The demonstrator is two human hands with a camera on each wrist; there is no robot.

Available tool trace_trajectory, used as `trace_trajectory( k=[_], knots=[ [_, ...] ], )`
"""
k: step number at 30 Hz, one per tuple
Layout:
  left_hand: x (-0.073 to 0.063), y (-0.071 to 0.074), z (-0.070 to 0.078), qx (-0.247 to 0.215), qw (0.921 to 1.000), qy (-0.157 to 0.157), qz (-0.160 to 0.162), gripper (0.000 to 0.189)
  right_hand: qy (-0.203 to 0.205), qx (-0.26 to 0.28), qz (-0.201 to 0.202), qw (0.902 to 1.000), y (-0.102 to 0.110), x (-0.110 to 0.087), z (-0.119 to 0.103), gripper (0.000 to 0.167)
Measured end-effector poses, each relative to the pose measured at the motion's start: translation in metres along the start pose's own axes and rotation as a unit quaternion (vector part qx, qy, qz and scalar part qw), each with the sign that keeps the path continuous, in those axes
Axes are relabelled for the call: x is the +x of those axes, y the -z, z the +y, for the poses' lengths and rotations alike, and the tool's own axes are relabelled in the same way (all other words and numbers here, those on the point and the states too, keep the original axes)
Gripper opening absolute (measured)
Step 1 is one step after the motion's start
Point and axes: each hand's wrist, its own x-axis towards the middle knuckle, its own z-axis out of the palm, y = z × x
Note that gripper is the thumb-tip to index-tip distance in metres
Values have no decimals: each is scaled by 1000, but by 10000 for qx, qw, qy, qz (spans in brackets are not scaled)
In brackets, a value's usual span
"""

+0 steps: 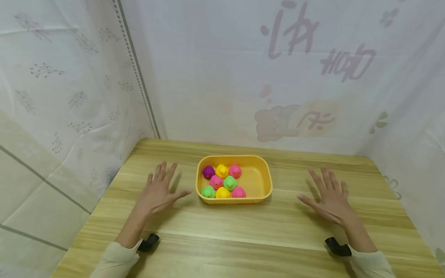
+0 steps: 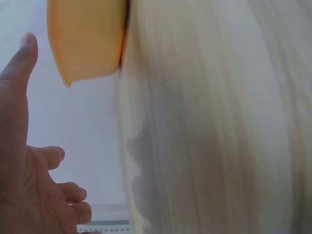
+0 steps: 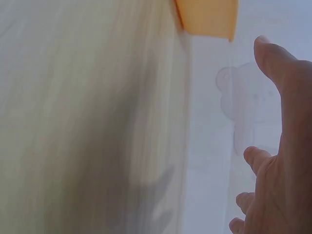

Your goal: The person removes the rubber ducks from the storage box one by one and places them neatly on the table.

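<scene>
A yellow-orange plastic bin [image 1: 259, 189] with rounded corners stands on the wooden table, and several small toy ducks fill its left and middle part. Among them are a purple duck [image 1: 209, 172], a yellow duck [image 1: 222, 171], a pink duck [image 1: 235, 171] and a green duck [image 1: 230, 183]. Left of the bin, my left hand [image 1: 158, 195] hovers with fingers spread and holds nothing; its thumb points at the bin's side. My right hand [image 1: 330, 199] is spread likewise, farther off to the right, also holding nothing. Each wrist view shows an end of the bin [image 2: 90, 39] beyond the thumb.
The wooden table [image 1: 222, 239] runs under both hands to a patterned cloth [image 1: 208, 77] hanging behind it. More cloth hangs at the left and right sides. A black wrist mount [image 1: 148, 243] sits at my left cuff, another mount [image 1: 338, 247] at my right.
</scene>
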Motion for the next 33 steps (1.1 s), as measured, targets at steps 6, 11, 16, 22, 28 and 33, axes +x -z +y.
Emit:
trace_trajectory(
  k=[6,11,16,22,28,33],
  knots=[
    [5,-4,5,-282,9996,89,12,100,132,208,-47,9997,1,5,-12,95],
    [8,-6,9,-670,9976,189,-28,96,289,335,20,9990,2,12,-23,94],
    [11,-9,15,-1172,9929,172,-59,93,422,507,-26,9978,3,18,-35,93],
    [12,-14,22,-1508,9883,79,234,89,571,877,-102,9945,1,25,-51,93],
    [15,-17,29,-2124,9762,-47,440,85,723,1063,-176,9915,2,32,-71,94],
    [15,-19,34,-2579,9644,-16,586,82,833,1263,-296,9880,3,40,-89,94]
  ],
)
